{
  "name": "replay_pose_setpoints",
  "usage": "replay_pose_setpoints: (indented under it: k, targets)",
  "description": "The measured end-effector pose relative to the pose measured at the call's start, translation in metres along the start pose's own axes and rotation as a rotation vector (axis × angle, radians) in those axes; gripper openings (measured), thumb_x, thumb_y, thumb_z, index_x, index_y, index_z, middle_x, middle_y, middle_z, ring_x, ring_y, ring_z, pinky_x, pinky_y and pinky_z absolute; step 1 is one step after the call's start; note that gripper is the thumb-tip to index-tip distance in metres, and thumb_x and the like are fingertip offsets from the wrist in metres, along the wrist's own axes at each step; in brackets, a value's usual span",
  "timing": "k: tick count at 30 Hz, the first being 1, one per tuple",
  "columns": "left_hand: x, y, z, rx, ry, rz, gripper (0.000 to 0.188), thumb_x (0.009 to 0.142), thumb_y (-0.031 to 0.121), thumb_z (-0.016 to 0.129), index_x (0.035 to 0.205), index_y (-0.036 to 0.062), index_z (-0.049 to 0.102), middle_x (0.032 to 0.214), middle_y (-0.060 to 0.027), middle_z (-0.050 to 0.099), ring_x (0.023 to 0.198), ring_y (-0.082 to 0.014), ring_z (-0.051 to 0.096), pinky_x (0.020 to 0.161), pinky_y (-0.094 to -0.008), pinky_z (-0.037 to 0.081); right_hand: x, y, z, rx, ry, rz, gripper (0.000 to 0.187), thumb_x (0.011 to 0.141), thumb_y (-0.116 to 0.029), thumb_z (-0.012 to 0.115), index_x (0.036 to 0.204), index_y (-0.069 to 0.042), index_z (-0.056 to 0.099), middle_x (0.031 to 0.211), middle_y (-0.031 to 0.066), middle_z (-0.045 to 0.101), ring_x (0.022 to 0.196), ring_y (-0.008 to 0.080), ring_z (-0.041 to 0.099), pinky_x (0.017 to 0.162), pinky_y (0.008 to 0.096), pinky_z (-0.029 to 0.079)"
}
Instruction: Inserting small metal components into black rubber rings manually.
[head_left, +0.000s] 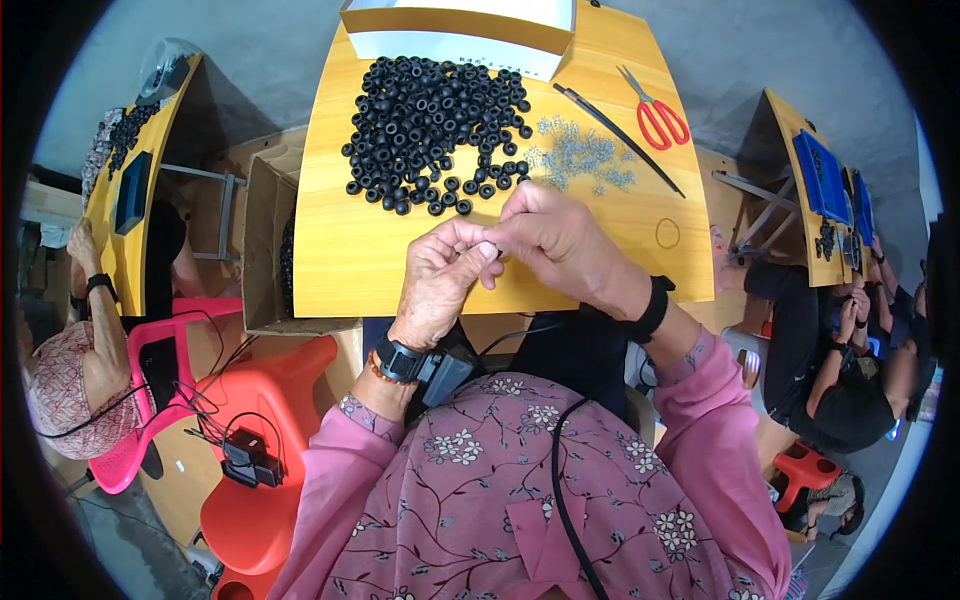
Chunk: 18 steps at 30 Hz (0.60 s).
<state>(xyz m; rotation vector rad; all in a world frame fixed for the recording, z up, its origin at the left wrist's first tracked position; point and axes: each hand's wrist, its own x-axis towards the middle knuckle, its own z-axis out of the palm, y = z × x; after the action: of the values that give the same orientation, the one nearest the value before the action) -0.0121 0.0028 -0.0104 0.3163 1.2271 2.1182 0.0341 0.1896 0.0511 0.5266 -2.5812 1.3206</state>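
My left hand (445,270) and my right hand (560,240) meet over the front part of the yellow table (350,260). Fingers of both hands are pinched together around a tiny dark piece, mostly hidden by the fingertips. It may be one of the black round parts with a hole, but I cannot make it out. Beyond my left hand spreads a big heap of these black ring-like parts (430,115). Just past my right hand lies a scatter of small silvery metal pieces (580,155).
Red-handled scissors (660,122) and a thin black rod (620,135) lie at the far right. A rubber band (667,233) rests nearer. An open white box (460,35) stands at the back. A cardboard box (270,240) and red stool (265,450) are left. Other people sit at tables both sides.
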Motion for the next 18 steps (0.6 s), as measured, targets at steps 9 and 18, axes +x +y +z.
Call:
replay_pose_setpoints:
  k: [9, 18]
  targets:
    - [0.002, -0.005, -0.002, -0.067, -0.016, 0.023, 0.011, 0.098, 0.004, 0.062, 0.106, -0.0031, 0.064, 0.097, -0.0091, 0.07, 0.081, -0.0126, 0.064, 0.073, -0.0245, 0.052, -0.01, -0.012, -0.001, 0.043, 0.001, 0.151, 0.035, 0.089, -0.006, 0.068, 0.123, -0.006, 0.064, 0.094, 0.0119, 0.056, 0.076, 0.0275, 0.062, 0.066, 0.036, 0.052]
    - [0.002, -0.007, 0.0, -0.029, 0.012, 0.01, 0.013, 0.099, 0.002, 0.06, 0.11, -0.0056, 0.064, 0.104, -0.0097, 0.069, 0.093, -0.0141, 0.066, 0.089, -0.0282, 0.054, -0.009, -0.007, 0.009, -0.322, 0.038, -0.067, 0.025, 0.085, -0.015, 0.073, 0.105, -0.003, 0.063, 0.087, 0.0113, 0.054, 0.073, 0.0307, 0.062, 0.062, 0.0408, 0.052]
